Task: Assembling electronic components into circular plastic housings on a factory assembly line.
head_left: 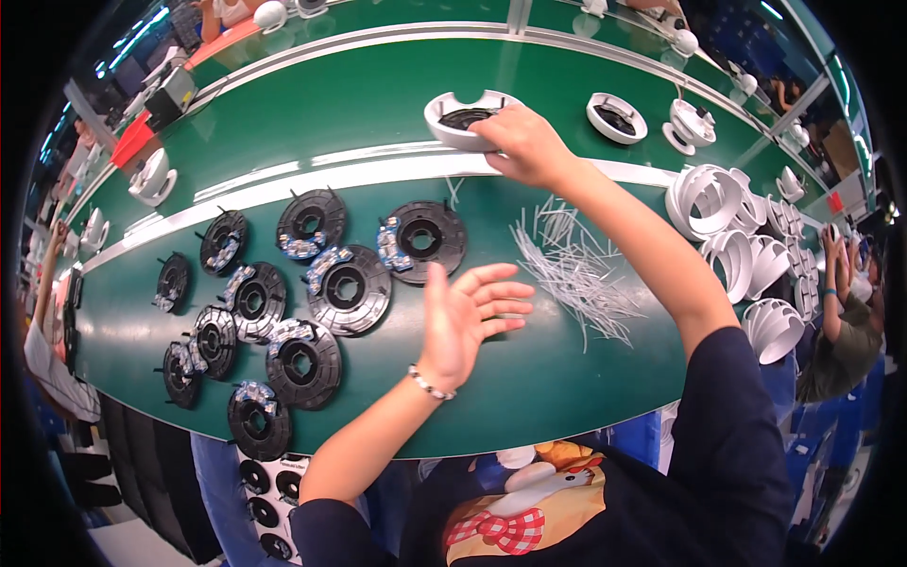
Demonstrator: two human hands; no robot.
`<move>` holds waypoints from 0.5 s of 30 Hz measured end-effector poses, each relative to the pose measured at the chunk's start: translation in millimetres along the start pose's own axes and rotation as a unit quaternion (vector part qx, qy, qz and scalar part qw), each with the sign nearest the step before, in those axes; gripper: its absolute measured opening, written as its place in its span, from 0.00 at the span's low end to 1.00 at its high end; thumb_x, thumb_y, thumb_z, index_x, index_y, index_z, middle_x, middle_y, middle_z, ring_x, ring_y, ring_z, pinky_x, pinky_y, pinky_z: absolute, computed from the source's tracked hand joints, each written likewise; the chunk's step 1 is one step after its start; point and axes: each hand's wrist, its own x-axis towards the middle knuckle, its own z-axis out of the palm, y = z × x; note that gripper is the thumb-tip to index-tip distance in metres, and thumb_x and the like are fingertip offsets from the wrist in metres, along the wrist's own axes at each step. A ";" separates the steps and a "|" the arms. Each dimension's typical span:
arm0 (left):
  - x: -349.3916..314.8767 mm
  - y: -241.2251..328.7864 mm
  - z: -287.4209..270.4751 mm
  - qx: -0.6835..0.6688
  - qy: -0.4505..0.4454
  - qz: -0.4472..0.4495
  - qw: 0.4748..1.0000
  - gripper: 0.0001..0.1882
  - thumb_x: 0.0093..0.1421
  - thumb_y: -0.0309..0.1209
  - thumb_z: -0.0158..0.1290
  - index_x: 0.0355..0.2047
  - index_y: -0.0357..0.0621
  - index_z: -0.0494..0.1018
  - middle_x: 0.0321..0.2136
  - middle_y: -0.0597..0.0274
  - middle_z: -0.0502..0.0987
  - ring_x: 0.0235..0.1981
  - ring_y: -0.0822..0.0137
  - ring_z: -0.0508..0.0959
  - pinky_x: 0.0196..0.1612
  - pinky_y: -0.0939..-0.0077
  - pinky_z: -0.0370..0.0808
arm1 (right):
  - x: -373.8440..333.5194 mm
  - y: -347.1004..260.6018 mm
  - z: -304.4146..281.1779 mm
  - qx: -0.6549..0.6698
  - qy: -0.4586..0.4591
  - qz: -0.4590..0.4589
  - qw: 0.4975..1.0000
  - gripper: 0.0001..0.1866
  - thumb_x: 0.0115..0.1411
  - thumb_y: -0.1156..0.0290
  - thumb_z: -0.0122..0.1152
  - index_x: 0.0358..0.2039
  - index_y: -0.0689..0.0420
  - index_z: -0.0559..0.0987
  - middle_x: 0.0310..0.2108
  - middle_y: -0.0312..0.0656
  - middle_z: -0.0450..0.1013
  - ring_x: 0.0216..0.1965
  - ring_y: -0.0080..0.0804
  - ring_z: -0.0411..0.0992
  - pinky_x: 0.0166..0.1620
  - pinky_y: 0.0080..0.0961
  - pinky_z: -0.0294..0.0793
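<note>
My right hand (529, 144) reaches far across the bench and grips the rim of a white plastic housing (453, 135) with a black disc inside. The housing sits over the far green strip, past the pale rail. Palm turned sideways and fingers spread, my left hand (465, 321) is raised over the near bench with nothing in it. Just beyond it lies a black round disc with a blue circuit board (436, 241). Several more such black discs (350, 288) spread out to its left. Right of my left hand is a loose heap of thin white strips (576, 269).
White ring-shaped housings (704, 203) are stacked at the right. On the far strip stand another white housing with a black insert (616, 119) and a white unit (690, 128). A white unit (151, 178) is at far left. Other people work at both sides.
</note>
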 end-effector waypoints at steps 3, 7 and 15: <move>1.6 -18.3 -7.8 0.101 0.004 0.061 0.993 0.37 0.58 0.57 0.20 0.41 0.36 0.66 0.32 0.55 0.74 0.32 0.69 0.74 0.37 0.77 0.69 | 5.6 20.9 44.5 -0.056 -0.077 0.033 0.995 0.16 0.36 0.75 0.58 0.31 0.56 0.70 0.21 0.40 0.69 0.28 0.38 0.69 0.35 0.32 0.64; 6.0 -30.8 -10.1 0.123 0.000 0.089 0.988 0.32 0.61 0.50 0.23 0.36 0.34 0.68 0.27 0.57 0.75 0.27 0.72 0.74 0.33 0.81 0.69 | 9.1 26.4 67.0 -0.146 -0.160 0.097 0.972 0.13 0.39 0.74 0.58 0.28 0.55 0.68 0.21 0.39 0.69 0.29 0.38 0.69 0.37 0.34 0.62; 0.7 -29.5 -12.6 0.141 -0.006 0.096 0.985 0.29 0.62 0.46 0.25 0.35 0.34 0.68 0.26 0.56 0.75 0.25 0.72 0.74 0.31 0.82 0.68 | 38.2 -43.7 27.6 0.082 -0.152 0.074 0.982 0.23 0.42 0.67 0.61 0.40 0.58 0.70 0.37 0.46 0.69 0.40 0.43 0.66 0.44 0.33 0.65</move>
